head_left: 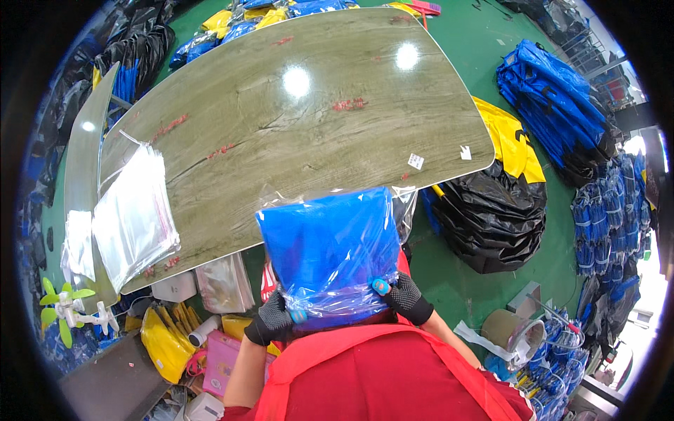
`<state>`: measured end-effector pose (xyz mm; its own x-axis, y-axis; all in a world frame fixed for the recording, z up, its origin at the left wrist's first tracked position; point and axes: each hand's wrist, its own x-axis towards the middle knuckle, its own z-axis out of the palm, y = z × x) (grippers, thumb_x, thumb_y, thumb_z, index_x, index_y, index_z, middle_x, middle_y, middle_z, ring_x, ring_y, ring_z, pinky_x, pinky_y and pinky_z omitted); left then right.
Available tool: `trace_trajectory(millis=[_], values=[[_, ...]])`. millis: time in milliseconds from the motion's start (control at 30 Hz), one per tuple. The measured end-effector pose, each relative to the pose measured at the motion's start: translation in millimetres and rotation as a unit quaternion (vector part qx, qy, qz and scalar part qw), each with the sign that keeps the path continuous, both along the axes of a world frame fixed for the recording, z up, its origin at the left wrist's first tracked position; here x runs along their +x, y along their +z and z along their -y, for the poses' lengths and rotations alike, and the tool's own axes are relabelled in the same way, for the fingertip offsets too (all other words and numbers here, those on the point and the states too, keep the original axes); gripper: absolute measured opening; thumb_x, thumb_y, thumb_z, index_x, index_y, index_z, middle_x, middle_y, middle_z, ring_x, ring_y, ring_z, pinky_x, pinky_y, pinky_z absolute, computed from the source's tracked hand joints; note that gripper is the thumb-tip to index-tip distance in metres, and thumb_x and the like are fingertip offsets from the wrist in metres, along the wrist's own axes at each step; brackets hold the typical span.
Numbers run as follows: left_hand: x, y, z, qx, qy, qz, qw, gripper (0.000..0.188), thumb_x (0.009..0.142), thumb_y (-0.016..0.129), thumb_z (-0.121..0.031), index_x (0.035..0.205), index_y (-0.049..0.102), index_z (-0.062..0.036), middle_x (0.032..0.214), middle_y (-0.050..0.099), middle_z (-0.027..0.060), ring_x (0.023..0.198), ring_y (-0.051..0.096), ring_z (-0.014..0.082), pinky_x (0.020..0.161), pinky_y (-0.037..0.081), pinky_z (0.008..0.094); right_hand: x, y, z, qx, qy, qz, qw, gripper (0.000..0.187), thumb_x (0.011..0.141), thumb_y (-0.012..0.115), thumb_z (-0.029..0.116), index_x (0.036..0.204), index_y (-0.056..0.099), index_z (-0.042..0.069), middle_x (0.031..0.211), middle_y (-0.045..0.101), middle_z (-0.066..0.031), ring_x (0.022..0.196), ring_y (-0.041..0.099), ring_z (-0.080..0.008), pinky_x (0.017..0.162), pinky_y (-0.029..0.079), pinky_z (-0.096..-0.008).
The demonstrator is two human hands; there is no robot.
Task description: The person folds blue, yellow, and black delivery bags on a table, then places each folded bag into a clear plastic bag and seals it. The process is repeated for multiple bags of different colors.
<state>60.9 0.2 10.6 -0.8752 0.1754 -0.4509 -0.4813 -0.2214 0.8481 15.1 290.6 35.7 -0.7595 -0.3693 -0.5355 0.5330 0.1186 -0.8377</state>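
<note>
A folded blue fabric piece (pixel 330 238) lies inside a clear plastic bag (pixel 330 305), held up before my body at the table's near edge. My left hand (pixel 272 319), in a dark dotted glove with a blue thumb tip, grips the bag's lower left corner. At the lower right corner, my right hand (pixel 406 296) in a matching glove pinches the bag, its thumb on top. The fingers beneath the bag are partly hidden. Wrinkled film gathers between my hands.
The wood-grain table (pixel 316 112) carries a stack of clear bags (pixel 135 203) at its left and small white labels (pixel 415 162). Right of it, a black and yellow fabric bundle (pixel 491 217) sits on the green floor. A green-bladed fan (pixel 67 309) stands at lower left.
</note>
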Motion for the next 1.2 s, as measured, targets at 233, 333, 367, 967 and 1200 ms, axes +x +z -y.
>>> trace_trajectory(millis=[233,333,367,967,1200], values=[[-76,38,30,-0.076,-0.081,-0.190,0.976,0.054,0.082,0.066,-0.043,0.121,0.059,-0.0052,0.137,0.048,0.0158,0.127,0.043,0.0363,0.112,0.026,0.0483,-138,16,22,-0.322,-0.143,0.003,0.936,0.068,0.088,0.062,0.035,0.145,0.035,0.009,0.142,0.042,-0.0163,0.131,0.040,-0.0244,0.103,0.037,-0.0365],[-119,48,20,-0.495,-0.063,-0.609,0.616,0.057,0.081,0.070,-0.039,0.125,0.059,-0.0033,0.141,0.043,0.0197,0.133,0.038,0.0375,0.114,0.020,0.0444,-183,40,29,-0.179,0.043,-0.233,0.955,0.070,0.085,0.068,0.031,0.145,0.036,0.009,0.140,0.044,-0.0136,0.129,0.040,-0.0218,0.104,0.034,-0.0321],[-126,52,16,-0.481,0.025,-0.591,0.647,0.059,0.082,0.070,-0.035,0.129,0.055,-0.0034,0.143,0.042,0.0204,0.134,0.037,0.0358,0.114,0.021,0.0439,-188,47,30,-0.113,0.038,-0.315,0.942,0.069,0.084,0.068,0.038,0.140,0.043,0.006,0.133,0.050,-0.0095,0.121,0.046,-0.0179,0.102,0.036,-0.0319],[-138,55,9,-0.150,0.197,-0.402,0.882,0.019,0.092,0.061,-0.022,0.088,0.064,-0.0045,0.109,0.061,0.0110,0.093,0.057,0.0155,0.083,0.045,0.0314,-148,39,29,-0.090,-0.082,-0.437,0.891,0.016,0.078,0.075,0.015,0.084,0.067,0.003,0.105,0.064,-0.0137,0.094,0.061,-0.0192,0.077,0.049,-0.0309],[-139,54,-10,-0.137,0.288,-0.415,0.852,0.022,0.096,0.056,-0.025,0.088,0.056,-0.0040,0.128,0.056,0.0220,0.110,0.058,0.0263,0.096,0.041,0.0354,-150,41,39,-0.007,-0.162,-0.492,0.855,0.010,0.079,0.070,0.006,0.087,0.064,0.003,0.094,0.062,-0.0111,0.089,0.059,-0.0218,0.074,0.047,-0.0320]])
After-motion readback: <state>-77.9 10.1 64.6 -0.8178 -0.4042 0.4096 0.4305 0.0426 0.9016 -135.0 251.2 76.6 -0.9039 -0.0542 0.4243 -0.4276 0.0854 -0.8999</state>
